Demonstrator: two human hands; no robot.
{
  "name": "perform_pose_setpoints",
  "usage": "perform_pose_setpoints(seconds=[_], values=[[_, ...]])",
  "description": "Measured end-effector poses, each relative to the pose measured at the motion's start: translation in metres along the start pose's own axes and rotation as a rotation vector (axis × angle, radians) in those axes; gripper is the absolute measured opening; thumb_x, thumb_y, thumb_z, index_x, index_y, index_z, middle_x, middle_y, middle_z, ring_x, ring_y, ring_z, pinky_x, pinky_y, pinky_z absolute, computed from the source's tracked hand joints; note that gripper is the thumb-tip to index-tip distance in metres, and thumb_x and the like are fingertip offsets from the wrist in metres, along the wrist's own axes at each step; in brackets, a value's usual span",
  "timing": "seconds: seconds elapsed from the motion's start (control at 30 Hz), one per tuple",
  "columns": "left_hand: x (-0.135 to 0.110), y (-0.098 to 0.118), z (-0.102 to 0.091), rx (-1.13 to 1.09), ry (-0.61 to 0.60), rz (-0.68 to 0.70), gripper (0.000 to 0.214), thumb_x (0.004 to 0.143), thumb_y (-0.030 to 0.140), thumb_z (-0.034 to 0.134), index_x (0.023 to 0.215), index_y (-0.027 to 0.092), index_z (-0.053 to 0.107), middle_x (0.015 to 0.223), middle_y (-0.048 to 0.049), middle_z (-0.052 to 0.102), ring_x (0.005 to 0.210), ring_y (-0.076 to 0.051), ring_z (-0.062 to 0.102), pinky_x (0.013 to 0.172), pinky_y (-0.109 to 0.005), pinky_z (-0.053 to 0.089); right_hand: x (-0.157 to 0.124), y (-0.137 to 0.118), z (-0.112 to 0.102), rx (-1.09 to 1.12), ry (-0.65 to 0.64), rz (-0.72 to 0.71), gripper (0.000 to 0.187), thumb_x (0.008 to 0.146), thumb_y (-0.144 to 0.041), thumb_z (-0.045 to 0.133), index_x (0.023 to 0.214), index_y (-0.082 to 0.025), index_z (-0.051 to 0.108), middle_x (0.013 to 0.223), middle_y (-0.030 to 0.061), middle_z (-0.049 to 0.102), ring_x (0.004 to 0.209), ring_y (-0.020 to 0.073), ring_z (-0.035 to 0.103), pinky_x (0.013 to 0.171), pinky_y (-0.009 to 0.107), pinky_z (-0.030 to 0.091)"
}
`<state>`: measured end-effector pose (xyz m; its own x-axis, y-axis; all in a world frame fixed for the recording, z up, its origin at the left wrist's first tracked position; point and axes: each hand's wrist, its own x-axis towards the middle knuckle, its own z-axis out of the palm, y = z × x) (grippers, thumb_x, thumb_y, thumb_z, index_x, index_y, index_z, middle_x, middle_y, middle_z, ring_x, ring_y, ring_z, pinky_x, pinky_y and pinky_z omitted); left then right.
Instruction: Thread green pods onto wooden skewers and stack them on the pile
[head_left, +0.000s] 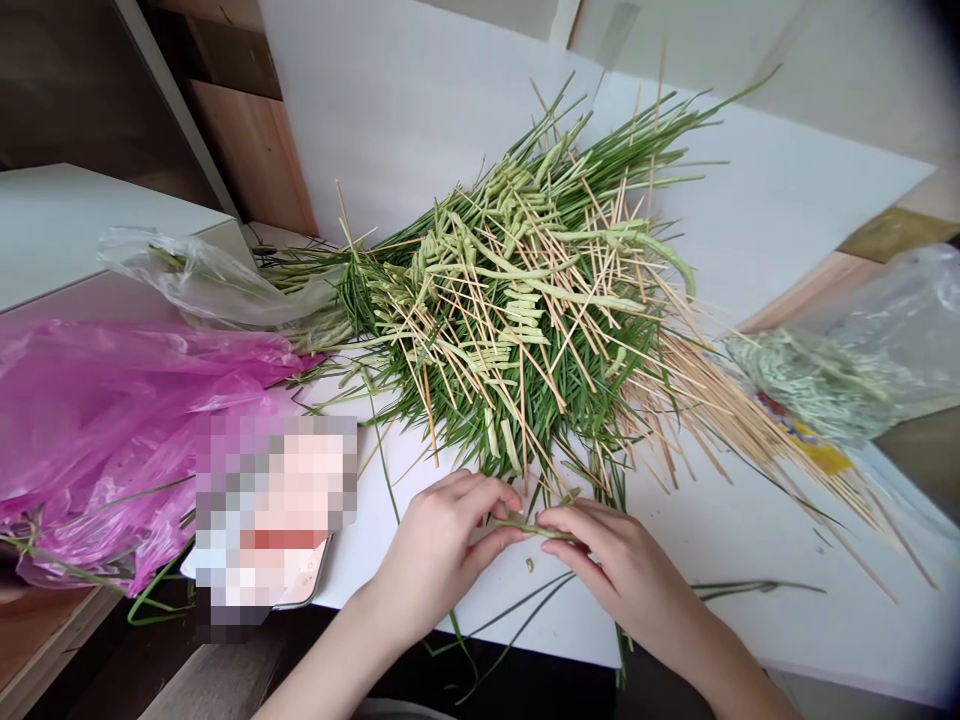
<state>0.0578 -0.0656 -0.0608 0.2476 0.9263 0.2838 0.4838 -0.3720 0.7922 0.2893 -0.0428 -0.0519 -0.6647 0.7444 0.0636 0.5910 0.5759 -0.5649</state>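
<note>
A short length of green long bean [531, 527] is pinched at both ends, over the near part of the white table. On its left end the thumb and fingers of my left hand [454, 525] are closed. My right hand [611, 550] grips the other end, fingers bent over it. Just beyond my hands rises a heap of green chives [465, 405], with cut long beans [525, 310] and bamboo skewers [551, 375] strewn across the top. Some bean pieces look threaded side by side on skewers. A small green scrap [529, 566] lies below my fingers.
A pink plastic bag [135, 400] and a phone [304, 580] with a blurred screen lie at left. Behind them is a clear bag [225, 280]. Loose skewers [750, 420] spread rightward towards another clear bag [832, 380] with pale green contents. The white table's [750, 620] front edge is close.
</note>
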Motion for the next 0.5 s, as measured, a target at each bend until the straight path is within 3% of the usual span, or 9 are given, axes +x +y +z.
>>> perform_pose_setpoints(seconds=[0.2, 0.37, 0.5], values=[[0.0, 0.001, -0.001, 0.116, -0.082, 0.14, 0.017, 0.096, 0.034, 0.065, 0.106, 0.021, 0.07, 0.097, -0.0029, 0.074, 0.089, -0.022, 0.065, 0.079, -0.033, 0.051, 0.001, -0.009, -0.003, 0.06, -0.021, 0.04, 0.022, 0.107, -0.015, 0.038, 0.098, -0.022, 0.057, 0.087, 0.0003, 0.062, 0.08, 0.0194, 0.057, 0.07, 0.031, 0.04], [0.0, 0.003, 0.008, 0.218, -0.124, 0.187, 0.026, 0.103, 0.034, 0.052, 0.101, 0.019, 0.072, 0.086, -0.0042, 0.073, 0.079, -0.022, 0.063, 0.07, -0.033, 0.047, 0.002, -0.012, -0.002, 0.099, -0.092, 0.09, 0.027, 0.107, -0.016, 0.035, 0.086, -0.022, 0.05, 0.079, -0.002, 0.057, 0.073, 0.0175, 0.055, 0.065, 0.03, 0.037], [0.0, 0.006, 0.006, 0.214, -0.185, 0.196, 0.031, 0.105, 0.033, 0.048, 0.098, 0.018, 0.074, 0.082, -0.0045, 0.071, 0.073, -0.021, 0.06, 0.067, -0.032, 0.044, 0.001, -0.009, -0.001, 0.148, -0.063, 0.044, 0.026, 0.106, -0.012, 0.035, 0.087, -0.022, 0.051, 0.082, -0.0018, 0.06, 0.077, 0.0169, 0.057, 0.069, 0.028, 0.039]])
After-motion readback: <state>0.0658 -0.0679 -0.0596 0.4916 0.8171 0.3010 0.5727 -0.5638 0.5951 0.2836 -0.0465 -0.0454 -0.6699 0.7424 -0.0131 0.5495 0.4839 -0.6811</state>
